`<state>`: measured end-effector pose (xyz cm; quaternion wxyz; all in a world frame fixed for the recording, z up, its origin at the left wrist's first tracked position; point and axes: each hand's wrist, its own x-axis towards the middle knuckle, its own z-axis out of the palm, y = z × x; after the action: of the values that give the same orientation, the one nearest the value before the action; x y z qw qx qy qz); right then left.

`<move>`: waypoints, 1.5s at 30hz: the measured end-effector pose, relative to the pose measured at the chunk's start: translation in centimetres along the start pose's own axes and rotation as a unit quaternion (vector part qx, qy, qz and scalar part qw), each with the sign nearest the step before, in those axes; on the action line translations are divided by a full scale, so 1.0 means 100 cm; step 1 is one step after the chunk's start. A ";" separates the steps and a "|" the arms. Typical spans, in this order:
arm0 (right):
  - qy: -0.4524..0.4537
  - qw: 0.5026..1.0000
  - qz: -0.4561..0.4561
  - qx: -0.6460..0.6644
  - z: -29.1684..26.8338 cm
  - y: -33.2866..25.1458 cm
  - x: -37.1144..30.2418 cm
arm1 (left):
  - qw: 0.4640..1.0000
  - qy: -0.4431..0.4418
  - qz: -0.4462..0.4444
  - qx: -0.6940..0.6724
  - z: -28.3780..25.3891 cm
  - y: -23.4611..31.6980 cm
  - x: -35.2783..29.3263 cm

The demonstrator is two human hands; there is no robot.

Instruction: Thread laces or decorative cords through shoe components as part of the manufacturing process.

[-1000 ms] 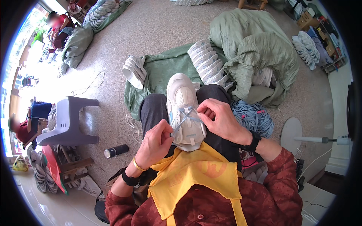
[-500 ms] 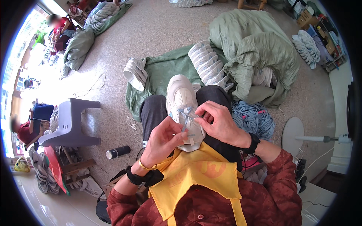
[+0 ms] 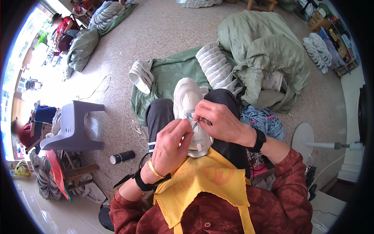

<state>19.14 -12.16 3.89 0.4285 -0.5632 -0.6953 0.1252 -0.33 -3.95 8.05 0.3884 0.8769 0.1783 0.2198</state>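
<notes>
A white sneaker (image 3: 186,93) lies on my lap between my knees, sole down, toe pointing away from me. Over its tongue my two hands meet at a light-blue shoelace (image 3: 194,125). My left hand (image 3: 170,145) is closed in a pinch on the lace, its back hiding the near left side of the shoe. Opposite it, my right hand (image 3: 220,121) pinches the lace between thumb and fingers. Most of the eyelets are covered by my fingers. A yellow apron (image 3: 202,175) lies under the heel.
Beyond my knees, a green cloth (image 3: 171,72) carries a row of white shoe uppers (image 3: 214,64) beside a large green sack (image 3: 261,43). Blue laces (image 3: 265,123) lie heaped right of my leg. A grey stool (image 3: 74,128) and a black cylinder (image 3: 122,157) stand left.
Both hands have come closer together over the tongue. My left hand has moved up and forward, my right slightly left, and the crossed lace is now mostly covered.
</notes>
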 end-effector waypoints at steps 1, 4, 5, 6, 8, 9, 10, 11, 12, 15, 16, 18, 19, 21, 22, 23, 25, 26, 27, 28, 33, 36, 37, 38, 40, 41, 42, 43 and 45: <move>-0.001 1.000 -0.001 0.001 0.000 -0.002 0.000 | 1.000 0.001 -0.021 0.001 0.000 0.000 0.001; -0.009 0.998 0.040 0.048 -0.001 -0.008 -0.007 | 0.987 -0.044 -0.134 -0.081 0.001 0.000 0.001; 0.002 0.998 0.036 0.050 -0.001 -0.010 -0.010 | 0.988 -0.036 -0.123 -0.083 0.002 -0.001 0.000; 0.012 0.998 0.033 0.053 -0.001 -0.012 -0.012 | 0.976 -0.052 -0.168 -0.129 0.004 -0.002 -0.001; 0.021 0.998 0.034 0.047 -0.003 -0.014 -0.018 | 0.936 -0.086 -0.254 -0.229 0.008 -0.003 -0.003; 0.033 0.998 0.034 0.043 -0.004 -0.015 -0.020 | 0.938 -0.082 -0.255 -0.219 0.011 -0.004 -0.004; 0.029 0.998 0.036 0.041 -0.004 -0.016 -0.023 | 0.935 -0.076 -0.235 -0.254 0.014 -0.005 -0.005; 0.023 0.997 0.051 0.056 -0.005 -0.017 -0.025 | 0.927 -0.077 -0.230 -0.286 0.016 -0.006 -0.006; 0.017 0.995 0.066 0.076 -0.005 -0.018 -0.027 | 0.930 -0.068 -0.217 -0.289 0.017 -0.008 -0.007; 0.024 0.996 0.045 0.070 -0.006 -0.021 -0.033 | 0.952 -0.080 -0.181 -0.232 0.018 -0.010 -0.009; 0.026 0.996 0.049 0.063 -0.007 -0.020 -0.034 | 0.957 -0.072 -0.169 -0.224 0.017 -0.010 -0.010; 0.042 0.994 0.087 0.050 -0.007 -0.018 -0.035 | 0.962 -0.064 -0.156 -0.216 0.016 -0.008 -0.010; 0.042 0.994 0.089 0.047 -0.008 -0.018 -0.035 | 0.969 -0.064 -0.145 -0.191 0.014 -0.007 -0.010; 0.025 0.986 0.147 0.077 -0.009 -0.015 -0.035 | 0.975 -0.064 -0.133 -0.165 0.012 -0.003 -0.009; 0.028 0.987 0.144 0.070 -0.010 -0.014 -0.034 | 0.977 -0.068 -0.127 -0.155 0.011 0.000 -0.010; 0.027 0.989 0.136 0.054 -0.010 -0.014 -0.034 | 0.978 -0.075 -0.124 -0.150 0.010 0.003 -0.011; 0.027 0.991 0.128 0.038 -0.009 -0.012 -0.033 | 0.985 -0.083 -0.094 -0.121 0.008 0.008 -0.011; 0.016 0.990 0.136 0.036 -0.009 -0.011 -0.031 | 0.989 -0.098 -0.063 -0.090 0.007 0.010 -0.011; -0.001 0.988 0.151 0.040 -0.008 -0.010 -0.030 | 0.989 -0.095 -0.064 -0.097 0.007 0.012 -0.011; 0.006 0.989 0.144 0.033 -0.007 -0.008 -0.028 | 0.992 -0.093 -0.050 -0.072 0.007 0.016 -0.011; -0.001 0.998 0.065 -0.002 -0.003 0.000 -0.017 | 0.996 -0.093 -0.009 -0.002 0.003 0.026 -0.012; -0.033 0.997 0.068 -0.003 -0.005 0.004 -0.012 | 0.996 -0.091 -0.002 0.007 -0.003 0.026 -0.012; -0.025 0.998 0.059 -0.005 -0.006 0.004 -0.012 | 0.997 -0.080 0.001 0.016 -0.003 0.025 -0.012; -0.032 0.998 0.058 -0.002 -0.006 0.004 -0.011 | 0.997 -0.069 0.003 0.024 -0.004 0.024 -0.012; -0.040 0.998 0.056 0.001 -0.007 0.002 -0.010 | 0.998 -0.063 -0.021 0.008 -0.004 0.023 -0.014; -0.037 0.998 0.049 0.006 -0.006 0.001 -0.010 | 0.997 -0.059 -0.044 -0.008 -0.004 0.022 -0.015; -0.038 0.998 0.044 0.015 -0.006 0.000 -0.009 | 0.997 -0.059 -0.044 -0.008 -0.003 0.021 -0.016; -0.034 0.999 0.042 0.011 -0.005 -0.002 -0.009 | 0.997 -0.055 -0.058 -0.012 -0.003 0.020 -0.016; -0.025 0.999 0.030 0.034 -0.004 -0.005 -0.010 | 0.996 -0.052 -0.071 -0.016 -0.001 0.017 -0.017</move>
<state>19.10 -13.29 4.01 0.4257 -0.5653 -0.6844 0.1757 -1.61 -5.82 8.98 0.4253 0.8660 0.2166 0.1488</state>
